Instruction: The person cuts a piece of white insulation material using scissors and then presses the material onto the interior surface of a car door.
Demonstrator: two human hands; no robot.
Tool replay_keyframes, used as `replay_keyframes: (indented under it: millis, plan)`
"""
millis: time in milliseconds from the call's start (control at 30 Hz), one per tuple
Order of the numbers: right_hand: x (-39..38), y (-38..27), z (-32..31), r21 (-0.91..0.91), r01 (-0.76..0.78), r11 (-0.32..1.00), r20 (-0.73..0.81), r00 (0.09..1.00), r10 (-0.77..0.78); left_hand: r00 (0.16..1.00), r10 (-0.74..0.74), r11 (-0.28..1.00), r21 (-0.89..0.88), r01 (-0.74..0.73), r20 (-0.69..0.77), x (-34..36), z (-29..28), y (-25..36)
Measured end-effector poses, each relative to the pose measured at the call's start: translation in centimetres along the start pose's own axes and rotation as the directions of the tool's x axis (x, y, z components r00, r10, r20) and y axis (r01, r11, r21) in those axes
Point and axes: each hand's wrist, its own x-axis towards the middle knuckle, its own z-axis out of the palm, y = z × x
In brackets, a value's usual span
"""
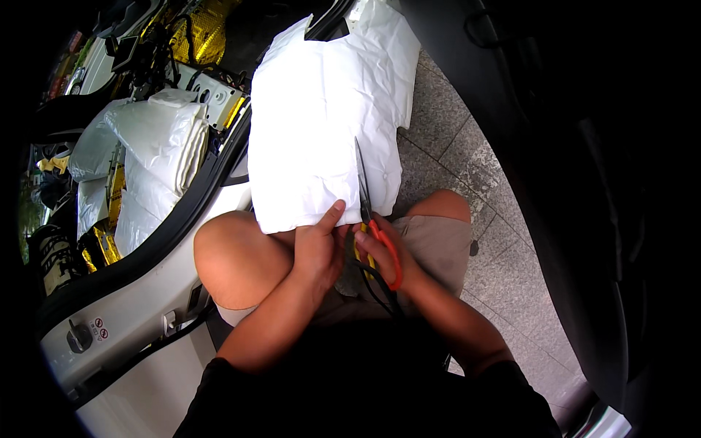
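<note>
A large white padded sheet (pixel 314 124) with a notch in its far edge lies in front of me, its near edge over my knees. My left hand (pixel 318 244) grips that near edge, thumb on top and fingers underneath. Close beside it, my right hand (pixel 398 248) holds scissors (pixel 388 255) with red and yellow handles. The long blades point away from me at the sheet's near edge, and one blade shows against the white material. Whether the other blade runs beneath the sheet, I cannot tell.
To my left is a white car's door sill (pixel 139 306) with a black rubber seal. Inside the car are folded white padded sheets (pixel 161 139), gold foil (pixel 201 33) and a metal bracket (pixel 215 95). A dark open door (pixel 540 168) curves along the right, above grey stone paving (pixel 504 248).
</note>
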Motion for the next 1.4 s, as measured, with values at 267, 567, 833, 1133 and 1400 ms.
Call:
replay_keyframes:
  millis: [267, 567, 833, 1133, 1400]
  plan:
    - [-0.5, -2.1, -1.9, -0.095, -0.136, 0.986, 0.1, 0.984, 0.146, 0.998, -0.048, 0.998, -0.035, 0.046, -0.05, 0.3, -0.8, 0.5]
    - [0.7, -4.5, -6.6, -0.321, -0.143, 0.936, 0.271, 0.933, 0.236, 0.999, -0.034, 0.999, -0.012, 0.033, -0.039, 0.0, -1.3, 0.5]
    - [1.5, -4.5, -7.7, -0.434, 0.002, 0.901, 0.323, 0.934, 0.154, 0.999, -0.028, 0.999, 0.014, 0.029, -0.029, -0.2, -1.1, 0.6]
    - [2.1, -5.2, -7.5, -0.466, -0.044, 0.884, 0.297, 0.933, 0.203, 0.998, -0.022, 0.999, 0.031, 0.024, -0.061, -0.6, -0.5, 0.7]
    - [1.1, -2.2, -5.5, -0.087, -0.119, 0.989, 0.303, 0.943, 0.14, 0.999, -0.007, 1.0, 0.017, 0.007, -0.036, -0.4, -0.6, 0.4]
